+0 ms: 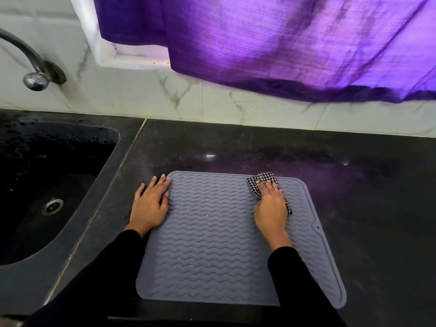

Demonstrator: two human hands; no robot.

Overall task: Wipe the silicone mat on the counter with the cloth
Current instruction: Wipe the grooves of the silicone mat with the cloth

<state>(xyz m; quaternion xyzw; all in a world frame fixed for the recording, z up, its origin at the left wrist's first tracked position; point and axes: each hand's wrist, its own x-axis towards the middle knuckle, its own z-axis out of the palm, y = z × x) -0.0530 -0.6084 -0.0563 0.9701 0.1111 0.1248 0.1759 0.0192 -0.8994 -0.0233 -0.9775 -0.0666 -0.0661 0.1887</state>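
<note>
Right hand (270, 206) on the checked cloth (260, 182) at the far right part of the grey silicone mat (212, 244) — left hand (149, 204) steadying the mat's left edge.

The mat lies flat on the dark bench (354, 185), just right of the black sink (47, 185), its wavy ridges glinting wet in places. The right grip is curled over the bunched black-and-white cloth, pressing it onto the mat near the far right corner — cloth pokes out past the fingertips and along the hand's right side. The left hand lies flat with straight fingers, grip released, partly on the bench and touching the mat's edge. A purple curtain (283, 43) hangs above the tiled wall; a tap (33, 74) sits over the sink.
</note>
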